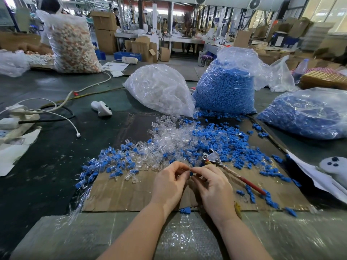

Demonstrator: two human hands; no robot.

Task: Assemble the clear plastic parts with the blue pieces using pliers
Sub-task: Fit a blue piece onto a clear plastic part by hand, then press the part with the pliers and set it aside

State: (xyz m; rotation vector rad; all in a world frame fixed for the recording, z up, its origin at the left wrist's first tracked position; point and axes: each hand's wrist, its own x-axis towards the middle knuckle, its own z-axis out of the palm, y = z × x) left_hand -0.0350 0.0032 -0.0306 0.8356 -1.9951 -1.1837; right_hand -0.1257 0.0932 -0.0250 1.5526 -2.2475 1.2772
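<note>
Pinching fingertips of both hands (189, 182) hiding a tiny blue piece (191, 173).

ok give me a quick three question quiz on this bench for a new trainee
1. True or false: the pliers are held in the right hand.
2. Which bag stands upright behind the loose pile on the cardboard? A) blue pieces B) orange pieces C) screws
3. Fill in: the left hand and the right hand meet at the fingertips over the ____.

Key:
1. False. The pliers lie on the cardboard just beyond the right hand, their red handle pointing to the right.
2. A. The bag of blue pieces stands beside the bag of clear parts.
3. Cardboard. Both hands pinch a small part; a bit of blue shows between the fingertips.
</note>
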